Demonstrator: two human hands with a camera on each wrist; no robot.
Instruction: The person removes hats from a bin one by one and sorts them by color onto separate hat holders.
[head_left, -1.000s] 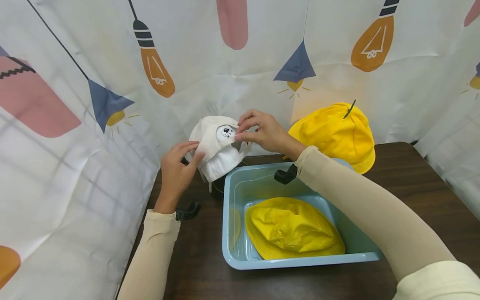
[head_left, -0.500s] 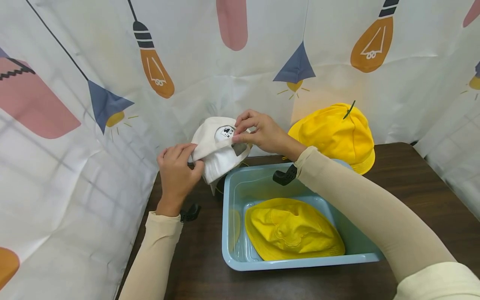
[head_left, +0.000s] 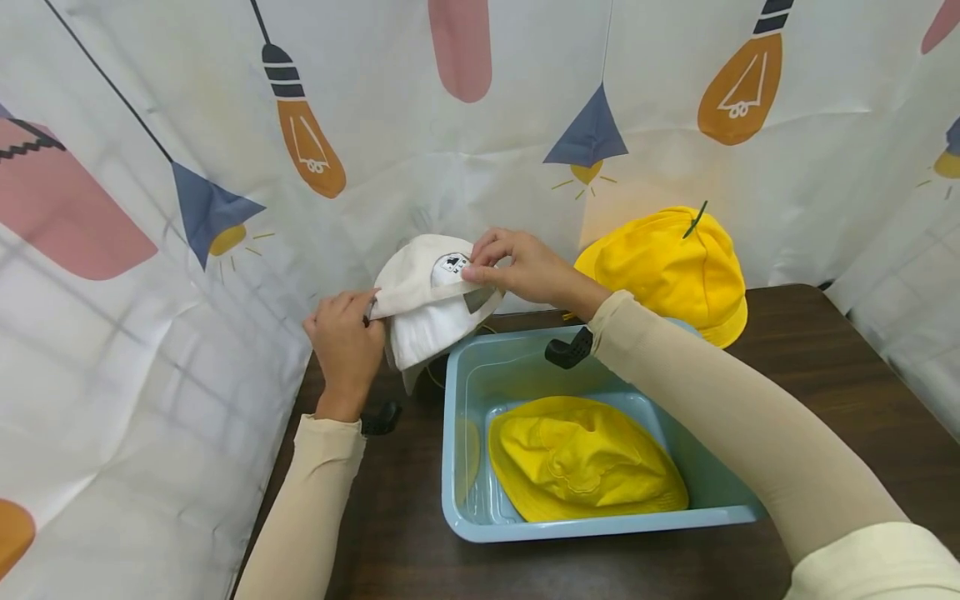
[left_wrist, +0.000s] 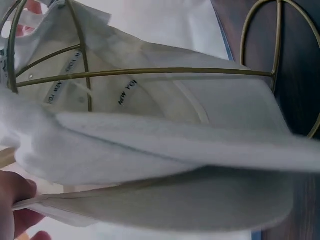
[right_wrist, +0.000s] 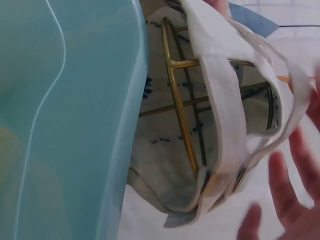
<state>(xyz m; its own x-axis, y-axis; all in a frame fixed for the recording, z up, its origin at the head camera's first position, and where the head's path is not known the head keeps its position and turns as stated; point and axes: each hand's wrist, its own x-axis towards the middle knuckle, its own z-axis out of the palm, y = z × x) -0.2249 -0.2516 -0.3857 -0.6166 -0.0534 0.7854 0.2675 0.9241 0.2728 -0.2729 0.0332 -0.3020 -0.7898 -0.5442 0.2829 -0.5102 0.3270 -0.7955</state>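
Note:
A cream cap [head_left: 405,271] lies over a white cap [head_left: 431,333] at the back of the table. A black logo shows through the cream cap's rear opening. The white cap rests on a gold wire stand [right_wrist: 181,115], its frame visible inside. My left hand [head_left: 348,342] pinches the cream cap's edge between thumb and fingers; in the left wrist view the thumb [left_wrist: 17,187] presses on that edge. My right hand [head_left: 525,267] pinches the cream cap's back strap [right_wrist: 300,95] with thumb and forefinger; its other fingers stay loosely bent.
A blue plastic tub [head_left: 450,450] stands in front, with a yellow hat [head_left: 585,458] lying inside. Behind the tub at right sits another yellow hat [head_left: 667,267] with a green stem. A patterned curtain [head_left: 480,183] hangs behind the dark wooden table [head_left: 397,533].
My left hand has shifted left and closed on the cream cap's edge, drawing it out to the left. My right hand stays at the strap, moving only slightly.

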